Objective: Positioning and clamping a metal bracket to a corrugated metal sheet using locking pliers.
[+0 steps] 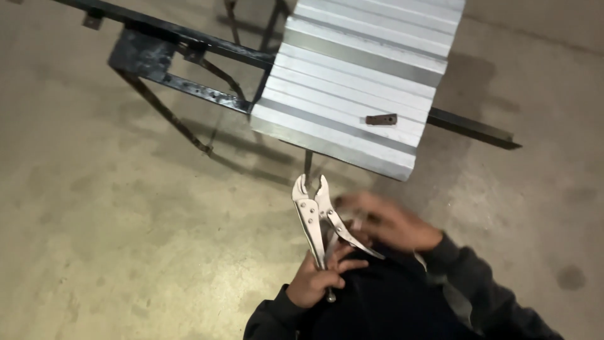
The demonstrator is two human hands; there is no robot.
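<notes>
My left hand (321,277) grips the handles of silver locking pliers (314,211), whose jaws point up and stand slightly apart. My right hand (387,220) is blurred with motion just right of the pliers, touching or close to the release lever; its fingers look curled, and I cannot tell if it holds anything. Both sleeves are dark. The pliers' jaws hang just below the near edge of a corrugated metal sheet (358,82).
The ribbed sheet rests on a black steel frame (195,91) with thin rusty legs. A small brown metal piece (382,119) lies on the sheet near its right edge. A black bar (472,129) sticks out to the right. Concrete floor (94,220) lies all around.
</notes>
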